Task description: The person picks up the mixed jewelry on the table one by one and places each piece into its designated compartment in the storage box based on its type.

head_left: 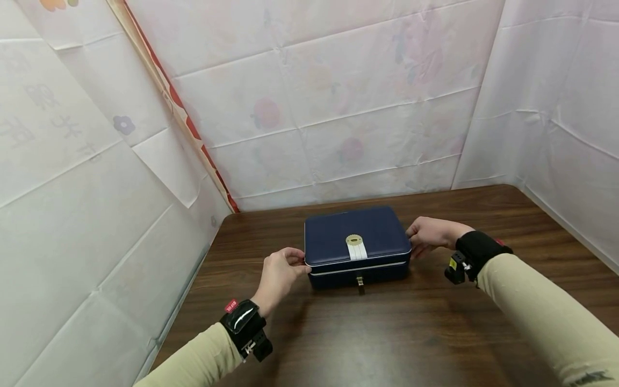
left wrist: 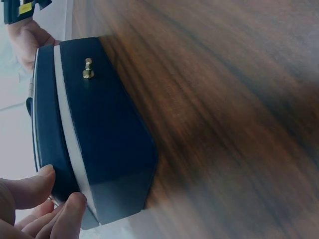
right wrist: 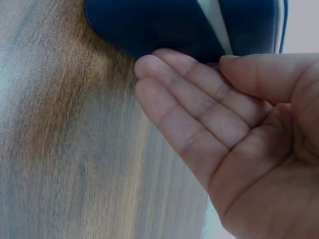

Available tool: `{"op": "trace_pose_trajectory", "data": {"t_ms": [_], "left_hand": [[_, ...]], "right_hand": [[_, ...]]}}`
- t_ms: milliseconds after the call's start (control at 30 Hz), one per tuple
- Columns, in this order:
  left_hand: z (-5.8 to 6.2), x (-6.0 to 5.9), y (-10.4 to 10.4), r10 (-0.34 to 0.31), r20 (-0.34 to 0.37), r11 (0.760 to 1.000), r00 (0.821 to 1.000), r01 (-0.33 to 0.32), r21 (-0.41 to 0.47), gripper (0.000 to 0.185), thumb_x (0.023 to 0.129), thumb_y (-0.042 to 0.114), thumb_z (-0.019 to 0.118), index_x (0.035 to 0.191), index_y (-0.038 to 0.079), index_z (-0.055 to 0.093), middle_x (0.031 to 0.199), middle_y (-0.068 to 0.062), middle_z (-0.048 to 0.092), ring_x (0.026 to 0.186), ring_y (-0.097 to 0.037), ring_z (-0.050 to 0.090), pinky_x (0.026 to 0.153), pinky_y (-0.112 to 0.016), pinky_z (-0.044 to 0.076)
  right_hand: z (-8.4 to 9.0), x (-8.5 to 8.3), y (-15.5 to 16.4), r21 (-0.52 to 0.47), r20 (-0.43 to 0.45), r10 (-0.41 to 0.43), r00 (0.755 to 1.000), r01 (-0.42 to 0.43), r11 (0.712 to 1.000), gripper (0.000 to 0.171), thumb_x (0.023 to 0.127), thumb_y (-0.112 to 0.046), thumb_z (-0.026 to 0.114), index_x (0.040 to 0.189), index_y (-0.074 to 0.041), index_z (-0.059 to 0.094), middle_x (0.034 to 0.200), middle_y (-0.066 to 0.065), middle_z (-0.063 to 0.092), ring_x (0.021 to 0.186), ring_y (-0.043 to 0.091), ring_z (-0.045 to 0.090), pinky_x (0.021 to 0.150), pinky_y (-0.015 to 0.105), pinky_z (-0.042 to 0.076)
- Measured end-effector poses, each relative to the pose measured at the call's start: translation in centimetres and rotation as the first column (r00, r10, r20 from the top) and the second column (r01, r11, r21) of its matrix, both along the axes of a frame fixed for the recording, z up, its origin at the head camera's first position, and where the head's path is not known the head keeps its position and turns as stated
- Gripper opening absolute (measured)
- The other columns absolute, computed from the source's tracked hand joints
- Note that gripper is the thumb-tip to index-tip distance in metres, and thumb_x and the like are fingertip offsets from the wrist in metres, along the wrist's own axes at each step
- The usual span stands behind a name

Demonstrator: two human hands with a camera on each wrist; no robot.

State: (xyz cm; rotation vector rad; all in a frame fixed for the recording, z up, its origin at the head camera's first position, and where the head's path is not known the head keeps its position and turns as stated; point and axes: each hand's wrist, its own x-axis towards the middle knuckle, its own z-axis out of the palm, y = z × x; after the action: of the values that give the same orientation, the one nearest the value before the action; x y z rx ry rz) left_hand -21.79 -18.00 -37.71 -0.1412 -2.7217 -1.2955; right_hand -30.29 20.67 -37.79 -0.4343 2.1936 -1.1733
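Note:
A dark blue jewelry box (head_left: 355, 236) with white trim stands lidded on the wooden table. Its white strap (head_left: 357, 251) with a round gold plate lies up on the lid, and a small gold catch (left wrist: 88, 69) sticks out from the front wall. At the box's left front corner, my left hand (head_left: 279, 274) pinches the lid edge between thumb and fingers. My right hand (head_left: 432, 235) is at the right side, its fingers (right wrist: 182, 119) fairly straight, with the fingertips against the wall and the thumb by the lid edge. The box's inside is hidden.
The brown wooden table (head_left: 367, 338) extends around the box. Pale patterned sheeting (head_left: 338, 107) hangs behind it and along both sides. A black wrist strap with a small camera (head_left: 454, 269) sits on the right wrist; the left wrist wears a similar one (head_left: 246, 325).

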Motion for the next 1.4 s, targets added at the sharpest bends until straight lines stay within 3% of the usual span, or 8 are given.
{"op": "trace_pose_trajectory", "data": {"t_ms": [600, 1400], "left_hand": [[-1.2, 0.5, -0.3, -0.007, -0.019, 1.0, 1.0, 0.006, -0.011, 0.024, 0.08, 0.003, 0.085, 0.101, 0.003, 0.073, 0.093, -0.007, 0.078, 0.091, -0.018, 0.074, 0.076, -0.03, 0.059], [-1.6, 0.6, -0.5, -0.022, -0.037, 1.0, 0.999, 0.022, 0.0, 0.025, 0.079, 0.001, 0.085, 0.101, 0.002, 0.073, 0.096, -0.009, 0.078, 0.094, -0.02, 0.075, 0.077, -0.031, 0.06]], "right_hand": [[-0.3, 0.3, -0.2, -0.021, 0.007, -0.015, 1.0, 0.015, 1.0, 0.032, 0.103, -0.002, 0.047, 0.126, 0.008, 0.067, 0.107, 0.015, 0.076, 0.1, 0.037, 0.073, 0.09, 0.05, 0.058], [-0.8, 0.3, -0.2, -0.04, 0.02, -0.028, 0.999, 0.029, 0.999, 0.03, 0.104, -0.004, 0.048, 0.124, 0.006, 0.07, 0.103, 0.015, 0.077, 0.1, 0.038, 0.072, 0.09, 0.049, 0.058]]}}
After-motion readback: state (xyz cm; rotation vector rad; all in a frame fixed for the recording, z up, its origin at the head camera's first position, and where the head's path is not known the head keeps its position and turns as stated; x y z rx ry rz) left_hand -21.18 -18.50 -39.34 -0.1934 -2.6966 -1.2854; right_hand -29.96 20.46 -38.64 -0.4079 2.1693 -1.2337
